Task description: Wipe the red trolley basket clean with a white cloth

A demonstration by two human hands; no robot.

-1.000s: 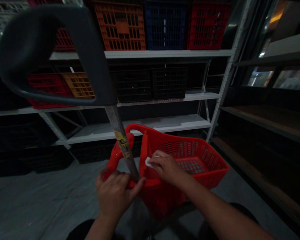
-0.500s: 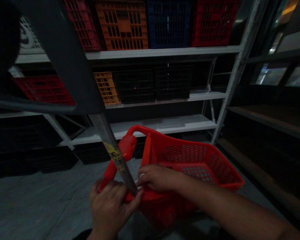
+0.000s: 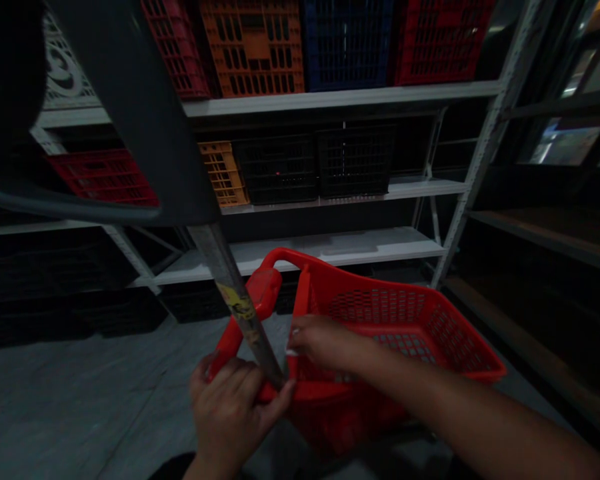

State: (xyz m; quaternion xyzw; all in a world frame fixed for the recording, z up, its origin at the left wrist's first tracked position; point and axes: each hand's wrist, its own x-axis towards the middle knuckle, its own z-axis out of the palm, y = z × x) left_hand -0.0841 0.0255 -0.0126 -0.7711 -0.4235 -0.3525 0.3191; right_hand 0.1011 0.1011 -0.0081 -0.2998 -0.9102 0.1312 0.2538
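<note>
A red plastic shopping cart (image 3: 380,293) with a pierced basket is in front of me. My left hand (image 3: 235,407) is closed round its red handle bar (image 3: 230,343), the thumb stretched to the foot of a metal tube (image 3: 226,270). This tube carries a torn yellow sticker and runs up into a large dark grey plastic grip (image 3: 160,147) close to the camera. At the basket's near-left panel, my right hand (image 3: 320,341) has its fingers curled. A bit of something white (image 3: 292,352) shows at the fingertips, too small to name.
White metal shelving (image 3: 350,100) stands behind the cart with red, orange, blue and black crates, including an orange crate (image 3: 253,47) and a blue crate (image 3: 347,43). Dark shelves (image 3: 545,233) line the right side. Concrete floor (image 3: 95,393) shows at left.
My right hand has moved up a little along the basket's panel, and the white bit has come into clearer view. My left hand keeps its hold. The whole view has shifted slightly.
</note>
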